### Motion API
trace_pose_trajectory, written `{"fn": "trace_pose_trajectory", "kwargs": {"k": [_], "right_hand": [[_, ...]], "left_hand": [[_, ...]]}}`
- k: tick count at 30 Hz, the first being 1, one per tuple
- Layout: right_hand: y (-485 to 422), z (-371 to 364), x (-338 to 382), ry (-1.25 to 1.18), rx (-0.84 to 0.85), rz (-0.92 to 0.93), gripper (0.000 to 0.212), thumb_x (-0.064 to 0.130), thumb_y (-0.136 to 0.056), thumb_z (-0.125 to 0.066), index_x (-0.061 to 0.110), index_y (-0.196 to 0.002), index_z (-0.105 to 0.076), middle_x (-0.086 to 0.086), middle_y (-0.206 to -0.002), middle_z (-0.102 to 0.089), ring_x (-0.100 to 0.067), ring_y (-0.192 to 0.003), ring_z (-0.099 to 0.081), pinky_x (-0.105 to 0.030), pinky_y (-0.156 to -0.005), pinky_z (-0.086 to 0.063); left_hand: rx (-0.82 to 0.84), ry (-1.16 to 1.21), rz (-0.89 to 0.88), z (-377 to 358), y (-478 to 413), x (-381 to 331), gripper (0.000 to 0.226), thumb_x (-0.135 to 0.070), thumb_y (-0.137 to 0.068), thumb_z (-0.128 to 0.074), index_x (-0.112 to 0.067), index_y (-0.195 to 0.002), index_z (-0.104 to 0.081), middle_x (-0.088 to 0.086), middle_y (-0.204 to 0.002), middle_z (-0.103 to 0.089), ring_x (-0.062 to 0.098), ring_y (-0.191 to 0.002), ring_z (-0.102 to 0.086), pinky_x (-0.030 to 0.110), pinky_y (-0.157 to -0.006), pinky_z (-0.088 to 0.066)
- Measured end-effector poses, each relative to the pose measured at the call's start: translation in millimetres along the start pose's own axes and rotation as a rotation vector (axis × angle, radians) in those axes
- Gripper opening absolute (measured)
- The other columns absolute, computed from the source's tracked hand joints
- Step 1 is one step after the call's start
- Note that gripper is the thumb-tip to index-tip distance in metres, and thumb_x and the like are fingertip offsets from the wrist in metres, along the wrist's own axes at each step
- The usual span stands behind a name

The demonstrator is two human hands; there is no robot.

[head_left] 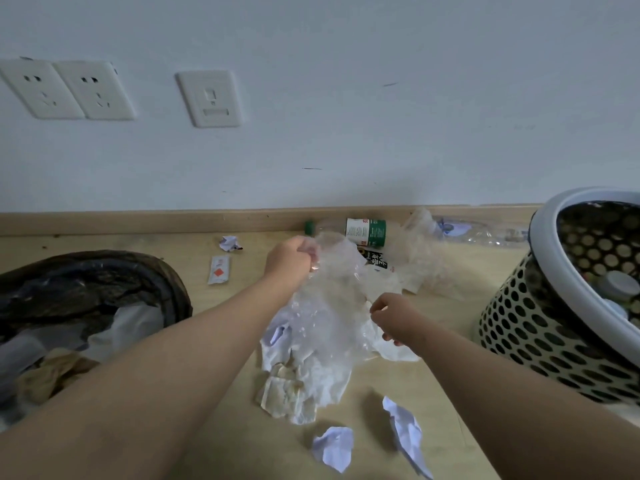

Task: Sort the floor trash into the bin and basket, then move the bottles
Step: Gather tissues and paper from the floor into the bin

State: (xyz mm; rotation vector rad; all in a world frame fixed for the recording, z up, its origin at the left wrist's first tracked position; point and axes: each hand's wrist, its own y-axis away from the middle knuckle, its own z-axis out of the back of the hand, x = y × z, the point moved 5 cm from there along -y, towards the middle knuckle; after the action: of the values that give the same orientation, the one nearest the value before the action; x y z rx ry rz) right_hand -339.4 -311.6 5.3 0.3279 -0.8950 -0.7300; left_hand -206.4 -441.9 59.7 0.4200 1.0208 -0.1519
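Note:
A clear plastic bag (pixel 323 317) hangs over the floor between my hands. My left hand (pixel 289 258) is clenched on its upper edge and my right hand (pixel 393 315) pinches its right side. Beneath the bag lie crumpled white paper and a brownish tissue (pixel 284 393). A bottle with a green cap and green label (pixel 363 232) lies by the baseboard, and a clear bottle (pixel 481 232) lies to its right. The dark lined bin (pixel 104 271) sits at the left and the perforated white basket (pixel 540 327) at the right.
Two crumpled paper balls (pixel 334 446) (pixel 407 434) lie near me. A small white sachet (pixel 218 270) and a paper scrap (pixel 230 243) lie by the bin. More clear plastic (pixel 422 258) and a black wrapper (pixel 375 260) sit near the wall. Wall sockets are above.

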Motion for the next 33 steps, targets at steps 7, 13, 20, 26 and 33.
{"fn": "trace_pose_trajectory", "kwargs": {"k": [7,13,20,26,33], "right_hand": [[3,-18,-20,0.231,0.048,0.015,0.023,0.006,-0.092,-0.038,0.000,-0.101,-0.058,-0.005,-0.083,-0.049,-0.017,-0.070,-0.045,-0.016,-0.050,-0.030],[-4,-39,-30,0.509,0.116,0.002,0.030,0.012,-0.097,-0.036,0.006,-0.121,-0.051,-0.009,-0.127,-0.054,-0.024,-0.115,-0.052,-0.024,-0.089,-0.039],[2,-78,-31,0.288,0.168,-0.072,0.050,0.008,-0.093,-0.043,0.017,-0.141,-0.034,-0.012,-0.138,-0.046,-0.027,-0.121,-0.049,-0.028,-0.095,-0.040],[16,-86,-17,-0.076,0.353,-0.233,0.062,0.017,-0.093,-0.051,0.029,-0.147,-0.022,-0.009,-0.120,-0.049,-0.023,-0.095,-0.051,-0.030,-0.079,-0.044],[14,-75,-15,-0.190,0.281,-0.310,0.052,0.021,-0.094,-0.050,0.015,-0.143,-0.032,-0.008,-0.149,-0.033,-0.027,-0.133,-0.036,-0.036,-0.098,-0.037]], "left_hand": [[-0.105,-0.178,0.276,23,-5,59,0.035,-0.030,-0.092,-0.052,-0.012,-0.122,-0.055,0.010,-0.119,-0.062,0.026,-0.091,-0.058,0.032,-0.070,-0.044],[0.302,-1.344,-0.124,11,16,73,0.039,-0.006,-0.095,-0.037,-0.018,-0.130,-0.048,0.004,-0.128,-0.056,0.026,-0.115,-0.057,0.033,-0.077,-0.046],[0.492,-1.578,-0.208,-5,26,83,0.038,-0.005,-0.094,-0.040,-0.017,-0.128,-0.050,0.002,-0.130,-0.054,0.021,-0.119,-0.054,0.029,-0.078,-0.041],[0.450,-1.478,-0.185,-3,23,79,0.040,-0.004,-0.092,-0.039,-0.019,-0.126,-0.052,0.002,-0.125,-0.057,0.022,-0.113,-0.056,0.029,-0.073,-0.039],[0.429,-1.351,-0.097,7,17,88,0.038,-0.006,-0.093,-0.036,-0.019,-0.124,-0.052,0.002,-0.123,-0.056,0.022,-0.109,-0.057,0.030,-0.071,-0.040]]}}
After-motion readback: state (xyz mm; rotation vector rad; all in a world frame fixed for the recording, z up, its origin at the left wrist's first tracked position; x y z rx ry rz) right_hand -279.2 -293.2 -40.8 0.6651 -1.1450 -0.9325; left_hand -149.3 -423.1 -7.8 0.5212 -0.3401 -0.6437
